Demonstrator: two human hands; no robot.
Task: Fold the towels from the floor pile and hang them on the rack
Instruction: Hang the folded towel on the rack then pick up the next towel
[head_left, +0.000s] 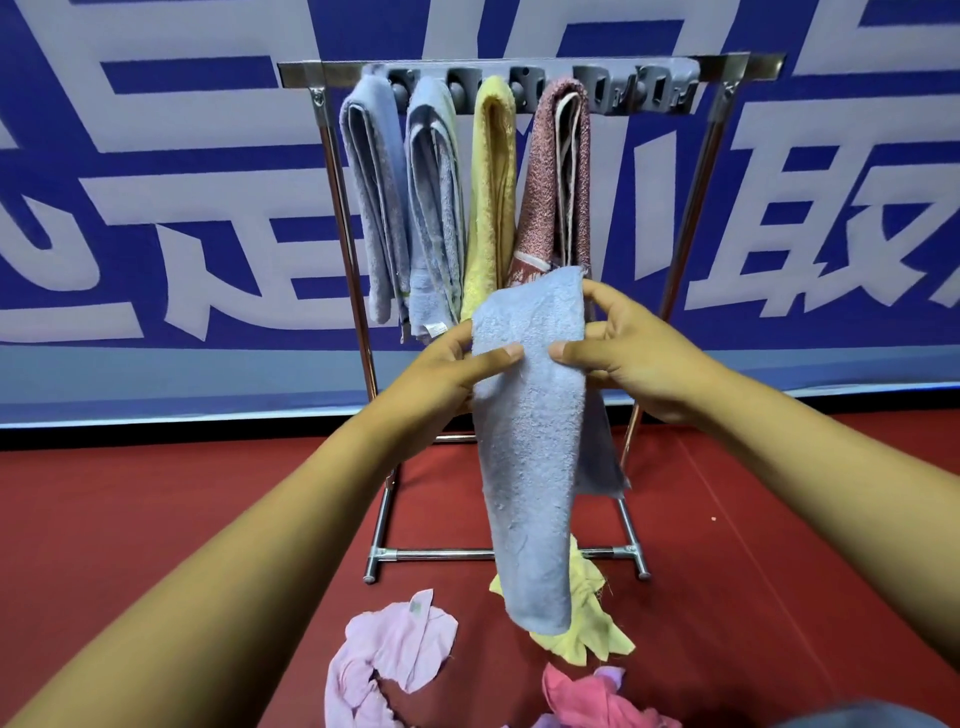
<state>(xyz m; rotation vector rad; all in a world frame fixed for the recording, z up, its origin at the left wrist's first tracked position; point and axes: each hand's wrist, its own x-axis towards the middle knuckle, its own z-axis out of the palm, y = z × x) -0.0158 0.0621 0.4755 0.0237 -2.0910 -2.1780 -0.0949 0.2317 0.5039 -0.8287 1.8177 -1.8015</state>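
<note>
A light blue towel (530, 467), folded lengthwise, hangs in front of me from both hands. My left hand (452, 369) pinches its left edge with the thumb on the front. My right hand (628, 353) pinches the right edge near the top. Behind it stands a metal rack (332, 171) whose top bar carries several folded towels: a blue-grey towel (374, 197), a pale blue towel (434, 208), a yellow towel (491, 192) and a speckled red towel (553, 176). On the red floor lie a pink towel (389, 654), a yellow towel (592, 618) and a deep pink towel (592, 696).
A blue banner with large white characters (156, 208) covers the wall behind the rack. Empty grey hooks (639, 93) remain on the right part of the rack's bar. The rack's base bar (436, 555) rests on the red floor just beyond the pile.
</note>
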